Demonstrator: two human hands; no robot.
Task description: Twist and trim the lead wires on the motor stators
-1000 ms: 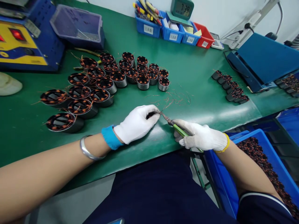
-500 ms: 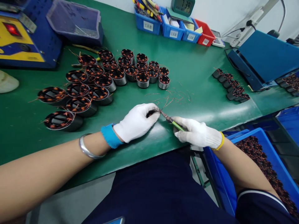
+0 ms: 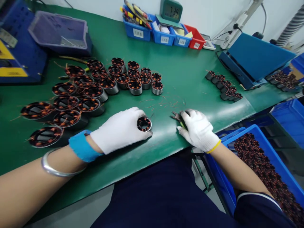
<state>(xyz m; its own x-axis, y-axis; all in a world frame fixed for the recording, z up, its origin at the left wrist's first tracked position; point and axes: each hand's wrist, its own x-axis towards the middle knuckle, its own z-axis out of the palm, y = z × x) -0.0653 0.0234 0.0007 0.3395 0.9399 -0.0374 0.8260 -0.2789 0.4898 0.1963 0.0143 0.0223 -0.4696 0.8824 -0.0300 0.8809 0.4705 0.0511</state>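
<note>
My left hand (image 3: 121,129), in a white glove with a blue cuff, is closed around a motor stator (image 3: 144,123). This stator is a short metal ring with copper windings, and its open top faces up. To the right, my right hand (image 3: 198,128), gloved in white with a yellow hem, grips green-handled wire cutters (image 3: 177,116). Their jaws point left, apart from the stator. Thin copper wire clippings (image 3: 169,102) lie scattered on the green tabletop (image 3: 166,145) just beyond both hands.
Several wound stators (image 3: 89,104) stand in rows at left. Smaller cores (image 3: 223,85) sit at right near a blue machine (image 3: 256,58). Tool boxes (image 3: 137,31) and a clock (image 3: 171,11) line the back. A blue crate (image 3: 255,129) full of wound parts is below right.
The stator in my left hand has turned so its top shows. The cutters, earlier at the wires by my left fingertips, have moved away right. The view has shifted a little.
</note>
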